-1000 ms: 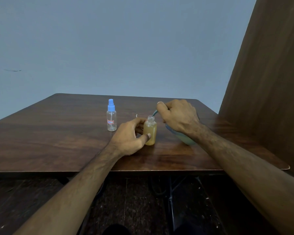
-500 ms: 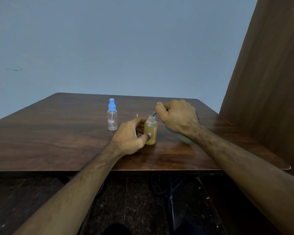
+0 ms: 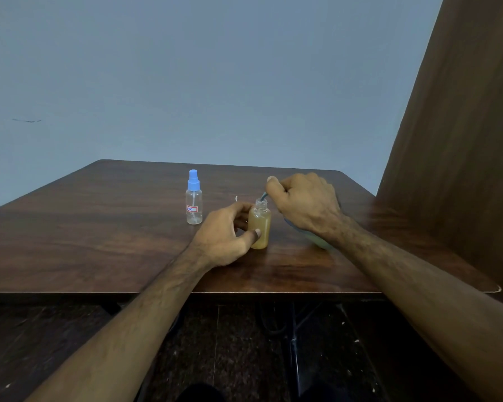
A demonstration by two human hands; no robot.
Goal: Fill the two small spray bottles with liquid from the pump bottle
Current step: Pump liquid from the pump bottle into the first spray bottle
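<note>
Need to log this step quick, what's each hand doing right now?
Left hand: holds the uncapped small bottle of amber liquid upright on the table.
Right hand: curled around the pump bottle's top, nozzle at the small bottle's mouth.
</note>
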